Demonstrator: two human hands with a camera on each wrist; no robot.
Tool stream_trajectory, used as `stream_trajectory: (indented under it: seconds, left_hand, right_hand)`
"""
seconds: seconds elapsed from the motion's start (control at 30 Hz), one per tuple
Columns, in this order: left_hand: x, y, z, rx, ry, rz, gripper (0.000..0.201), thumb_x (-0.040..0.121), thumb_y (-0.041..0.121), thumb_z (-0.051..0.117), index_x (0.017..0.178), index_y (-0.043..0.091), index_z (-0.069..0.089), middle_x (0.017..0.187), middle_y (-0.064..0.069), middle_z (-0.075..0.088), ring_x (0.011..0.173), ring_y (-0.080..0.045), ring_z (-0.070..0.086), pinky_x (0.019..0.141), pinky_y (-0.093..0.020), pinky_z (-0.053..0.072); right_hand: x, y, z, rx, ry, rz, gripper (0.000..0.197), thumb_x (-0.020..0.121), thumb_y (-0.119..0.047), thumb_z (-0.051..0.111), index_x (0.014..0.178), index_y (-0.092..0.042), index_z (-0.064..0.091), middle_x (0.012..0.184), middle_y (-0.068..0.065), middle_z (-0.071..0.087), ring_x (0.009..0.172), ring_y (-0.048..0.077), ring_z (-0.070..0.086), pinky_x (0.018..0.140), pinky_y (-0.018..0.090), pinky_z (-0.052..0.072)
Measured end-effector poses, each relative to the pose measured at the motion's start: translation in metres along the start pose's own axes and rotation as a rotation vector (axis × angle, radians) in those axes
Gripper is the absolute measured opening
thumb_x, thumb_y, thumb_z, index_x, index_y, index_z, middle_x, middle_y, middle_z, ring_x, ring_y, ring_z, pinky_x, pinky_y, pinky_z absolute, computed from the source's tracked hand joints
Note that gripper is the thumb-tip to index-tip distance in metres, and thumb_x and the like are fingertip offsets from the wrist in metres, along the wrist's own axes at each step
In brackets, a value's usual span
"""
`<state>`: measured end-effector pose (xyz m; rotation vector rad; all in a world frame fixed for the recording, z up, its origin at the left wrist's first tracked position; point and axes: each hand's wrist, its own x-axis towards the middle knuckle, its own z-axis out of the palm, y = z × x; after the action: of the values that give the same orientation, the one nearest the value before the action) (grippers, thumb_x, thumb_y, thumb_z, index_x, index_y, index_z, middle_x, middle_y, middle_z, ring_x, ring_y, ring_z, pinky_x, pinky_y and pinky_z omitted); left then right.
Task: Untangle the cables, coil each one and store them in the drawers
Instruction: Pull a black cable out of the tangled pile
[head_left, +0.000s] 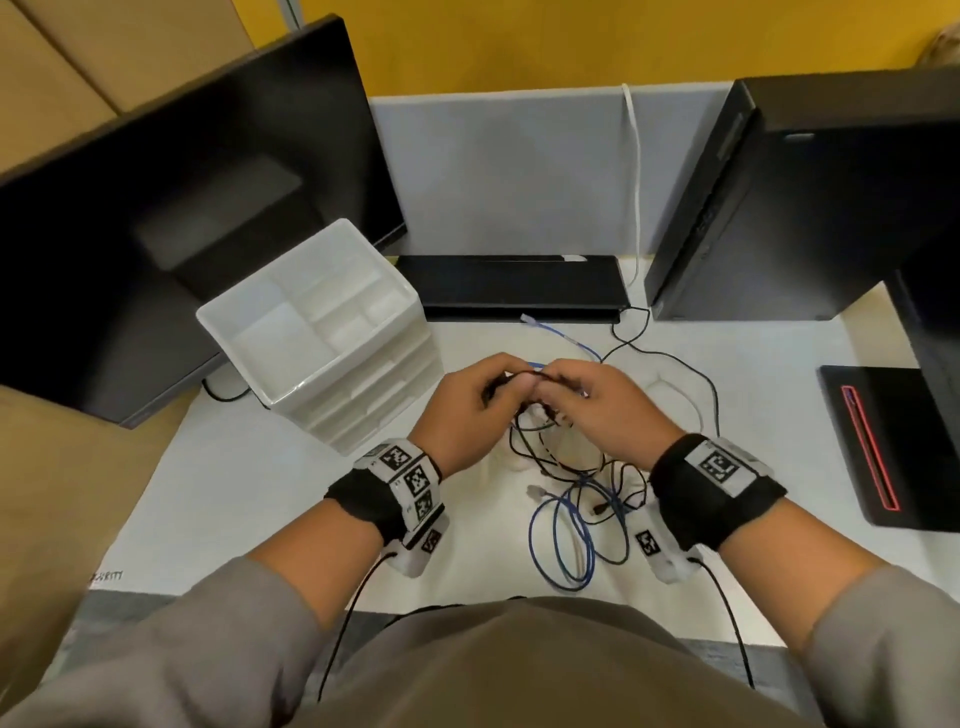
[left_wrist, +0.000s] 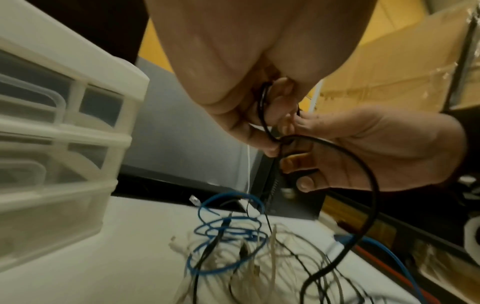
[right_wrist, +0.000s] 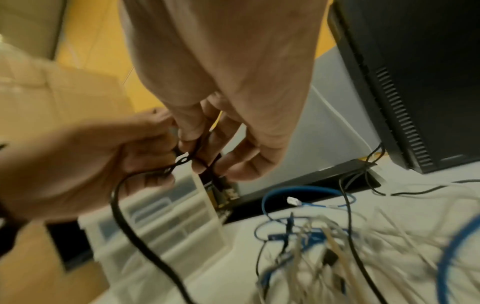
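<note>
A tangle of cables lies on the white desk in front of me: a blue cable (head_left: 561, 540), thin black cables (head_left: 566, 462) and whitish ones (right_wrist: 389, 232). My left hand (head_left: 498, 387) and right hand (head_left: 543, 382) meet just above the pile. Both pinch the same thick black cable (left_wrist: 372, 185), fingertips almost touching. In the left wrist view it curves in a loop from my fingers (left_wrist: 267, 142) down into the heap. The white plastic drawer unit (head_left: 322, 338) stands left of my hands, with its drawers closed and an open tray on top.
A dark monitor (head_left: 182, 208) stands at the back left, and a black keyboard (head_left: 519, 286) leans against the grey partition. At the right are a black computer tower (head_left: 805, 197) and a flat black device with red trim (head_left: 872, 447). A cardboard box (head_left: 62, 499) sits left.
</note>
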<state>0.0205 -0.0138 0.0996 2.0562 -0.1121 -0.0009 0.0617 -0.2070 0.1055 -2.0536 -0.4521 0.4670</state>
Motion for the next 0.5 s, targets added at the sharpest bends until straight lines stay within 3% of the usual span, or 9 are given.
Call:
stream_trajectory:
  seconds: [0.07,0.13,0.27,0.37,0.43,0.5]
  left_hand:
    - [0.004,0.002,-0.010,0.003,-0.002,-0.052,0.013,0.102,0.037,0.059,0.095,0.039,0.069,0.085,0.010,0.070,0.081,-0.015,0.066,0.079,-0.045,0.060]
    - [0.007,0.004,-0.016,0.054,-0.027,-0.054,0.016,0.101,0.043,0.058,0.092,0.037,0.069,0.079,0.006,0.067,0.077,-0.019,0.065,0.076,-0.049,0.059]
    - [0.007,-0.002,-0.032,0.188,-0.010,-0.086,0.028,0.104,0.045,0.055,0.083,0.030,0.065,0.068,0.003,0.061,0.065,-0.015,0.061,0.071,-0.044,0.057]
    - [-0.007,-0.033,-0.056,0.177,0.085,-0.220,0.033,0.106,0.044,0.050,0.083,0.026,0.065,0.066,0.012,0.058,0.064,-0.012,0.061,0.069,-0.044,0.061]
    - [-0.022,-0.048,-0.069,0.146,0.122,-0.286,0.035,0.108,0.044,0.047,0.084,0.025,0.065,0.068,0.013,0.055,0.063,-0.008,0.061,0.066,-0.035,0.059]
    - [-0.031,-0.049,-0.069,0.120,0.104,-0.303,0.037,0.107,0.045,0.047,0.085,0.024,0.068,0.072,0.000,0.053,0.065,-0.009,0.060,0.067,-0.030,0.058]
  right_hand:
    - [0.004,-0.012,-0.018,-0.017,0.013,-0.029,0.018,0.105,-0.032,0.061,0.104,-0.028,0.078,0.098,-0.013,0.076,0.095,0.001,0.068,0.084,0.017,0.051]
    - [0.006,-0.022,-0.031,-0.050,0.048,-0.060,0.017,0.104,-0.031,0.062,0.102,-0.031,0.079,0.099,-0.015,0.076,0.097,-0.001,0.067,0.087,0.017,0.050]
    - [0.004,-0.026,-0.057,0.046,0.277,-0.062,0.016,0.106,-0.022,0.058,0.099,-0.019,0.073,0.082,-0.004,0.073,0.082,0.007,0.070,0.087,0.025,0.055]
    - [-0.002,-0.016,-0.102,0.281,0.522,-0.010,0.013,0.105,-0.017,0.055,0.100,-0.013,0.065,0.071,0.004,0.057,0.059,0.016,0.059,0.077,0.044,0.061]
    - [-0.009,-0.005,-0.129,0.278,0.561,0.024,0.015,0.105,-0.021,0.054,0.096,-0.020,0.065,0.065,0.004,0.048,0.057,0.018,0.051,0.073,0.044,0.059]
    - [-0.015,0.006,-0.140,0.278,0.532,0.073,0.018,0.106,-0.022,0.054,0.094,-0.024,0.067,0.062,0.002,0.045,0.058,0.020,0.049,0.074,0.046,0.059]
